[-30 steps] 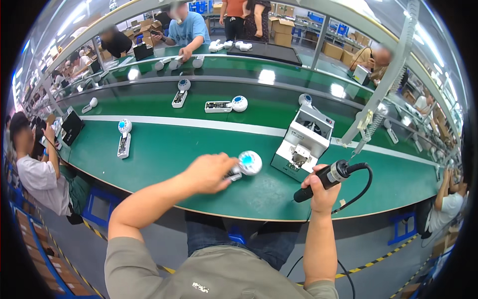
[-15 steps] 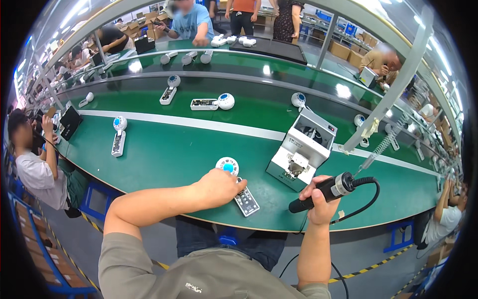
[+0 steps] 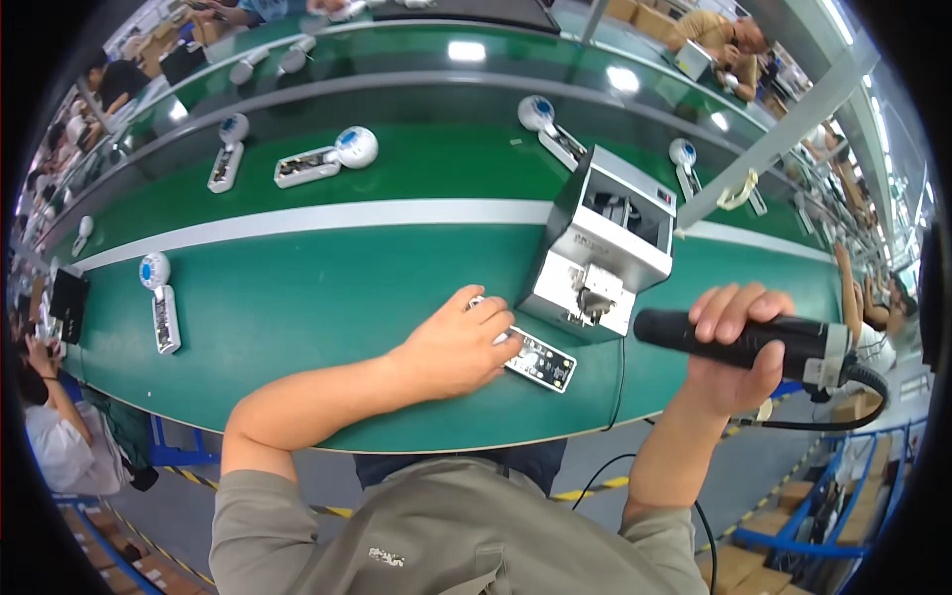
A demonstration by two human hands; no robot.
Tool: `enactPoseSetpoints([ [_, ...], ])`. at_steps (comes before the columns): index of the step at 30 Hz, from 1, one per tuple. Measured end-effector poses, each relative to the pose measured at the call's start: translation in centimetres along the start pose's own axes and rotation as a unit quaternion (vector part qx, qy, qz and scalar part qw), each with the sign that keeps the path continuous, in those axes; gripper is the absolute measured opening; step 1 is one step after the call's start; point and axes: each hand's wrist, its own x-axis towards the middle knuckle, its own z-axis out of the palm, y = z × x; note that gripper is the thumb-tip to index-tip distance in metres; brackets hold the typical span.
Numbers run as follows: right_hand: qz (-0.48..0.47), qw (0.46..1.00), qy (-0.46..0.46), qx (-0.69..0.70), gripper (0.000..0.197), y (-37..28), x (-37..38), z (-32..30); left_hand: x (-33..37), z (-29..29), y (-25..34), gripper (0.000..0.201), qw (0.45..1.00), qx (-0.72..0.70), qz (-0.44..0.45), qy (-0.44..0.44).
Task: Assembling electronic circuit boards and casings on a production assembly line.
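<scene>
My left hand (image 3: 458,345) is closed over the round head of a white device (image 3: 541,361), its palm down near the table. The device's flat body, with a bare circuit board facing up, sticks out to the right, and its head is mostly hidden under the hand. In my right hand (image 3: 736,342) is a black electric screwdriver (image 3: 684,332), held level above the table's right part, its tip pointing left. A coiled black cable trails from its rear. Between the hands, a little farther off, stands a boxy silver-white machine (image 3: 603,253), possibly a screw feeder.
One similar device (image 3: 165,317) lies on the green table (image 3: 297,297) at left. Several more, such as this one (image 3: 327,161), rest on the far belt beyond a white strip (image 3: 327,220). A grey post (image 3: 783,149) rises behind the machine. Co-workers sit at both sides.
The view has shifted. My right hand has carried the screwdriver rightward, away from the device. The device under my left hand has turned, its body now pointing more to the right, nearer the machine.
</scene>
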Motion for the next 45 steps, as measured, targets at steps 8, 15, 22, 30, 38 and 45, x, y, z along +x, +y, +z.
enactPoseSetpoints([
  [8,0.018,0.993,-0.110,-0.045,0.030,3.4,0.4,0.9,-1.0,0.8,-0.1,0.033,1.000,-0.025,0.005,0.005],
  [15,0.082,0.991,-0.102,-0.035,0.033,3.6,-0.3,2.1,-1.0,0.8,-0.3,0.033,0.999,-0.005,-0.015,-0.047],
  [22,0.131,0.990,-0.056,0.018,0.036,5.9,-2.7,3.3,-0.7,1.3,-0.5,0.032,0.999,-0.034,-0.012,-0.039],
  [30,0.150,0.987,-0.046,0.019,0.034,7.4,-2.9,3.1,0.2,1.4,-0.7,0.031,0.998,-0.031,-0.012,-0.053],
  [38,0.207,0.975,-0.075,0.017,0.029,7.6,-3.1,2.9,0.7,2.5,-0.4,0.031,0.999,-0.040,-0.006,-0.014],
  [45,0.199,0.979,-0.042,0.027,0.028,7.8,-3.3,0.7,2.4,3.3,-0.1,0.032,0.999,-0.034,-0.012,-0.033],
])
